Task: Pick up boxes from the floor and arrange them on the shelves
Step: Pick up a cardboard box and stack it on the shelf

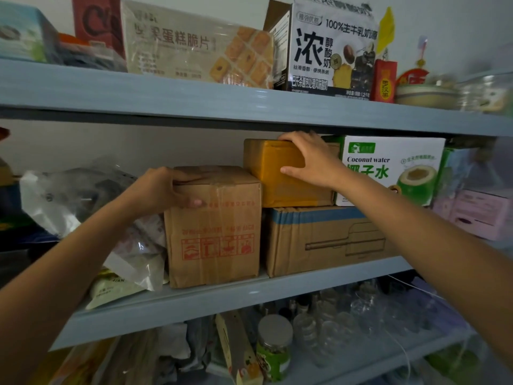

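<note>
A brown cardboard box with red print (213, 232) stands upright on the middle shelf (222, 298). My left hand (161, 190) grips its top left corner, fingers on the top and thumb on the front face. To its right, a yellow-taped box (280, 173) sits on top of a long flat carton with a blue stripe (327, 240). My right hand (311, 159) grips the yellow box, fingers over its top edge and thumb on its front.
A white and green coconut water box (388, 170) stands right of the yellow box. Plastic bags (83, 201) crowd the left of the middle shelf. The top shelf (194, 98) carries snack and milk cartons. Jars and glassware (333, 329) fill the lower shelf.
</note>
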